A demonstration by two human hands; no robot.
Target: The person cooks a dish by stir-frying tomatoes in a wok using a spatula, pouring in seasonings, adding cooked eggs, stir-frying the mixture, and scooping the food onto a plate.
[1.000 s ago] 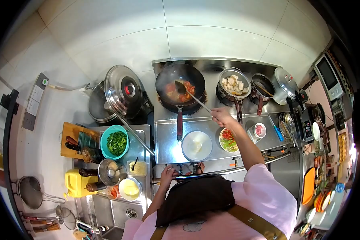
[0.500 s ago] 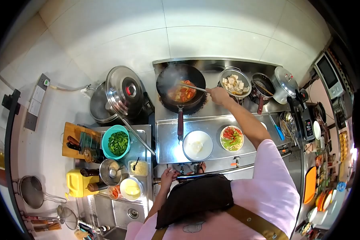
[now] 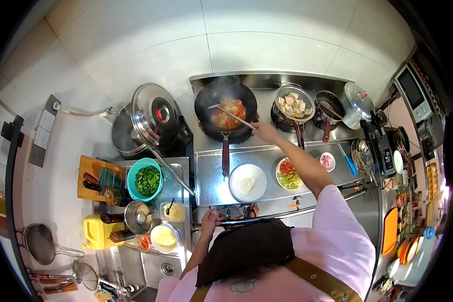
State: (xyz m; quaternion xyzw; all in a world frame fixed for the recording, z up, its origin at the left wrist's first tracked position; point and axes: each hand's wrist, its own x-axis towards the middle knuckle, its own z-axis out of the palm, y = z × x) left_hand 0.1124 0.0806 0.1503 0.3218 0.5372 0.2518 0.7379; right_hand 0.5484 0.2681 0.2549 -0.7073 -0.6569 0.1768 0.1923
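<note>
My right hand (image 3: 265, 132) is closed around the handle of a metal spatula (image 3: 231, 115). The spatula reaches left across a steaming dark wok (image 3: 206, 123), its tip over the far left part of the food. Chopped red tomato in sauce (image 3: 229, 114) lies in the wok, whose wooden handle (image 3: 225, 158) points toward me. Low at the counter's front, my left hand (image 3: 211, 217) has curled fingers beside the metal rail (image 3: 282, 215). Whether anything small is in it I cannot make out. A white bowl (image 3: 248, 195) with pale liquid stands before the wok.
A strainer of pale cubes (image 3: 295, 103) sits over a burner. A plate of sliced peppers (image 3: 290, 174) and a small bowl of pink pieces (image 3: 326, 161) are on the counter. A turquoise bowl of greens (image 3: 146, 179) and a large lid (image 3: 155, 115) stand at left.
My right hand has moved left and a little toward me, and the spatula tip has swung left across the wok. The small bowl of pink pieces now shows beyond my forearm.
</note>
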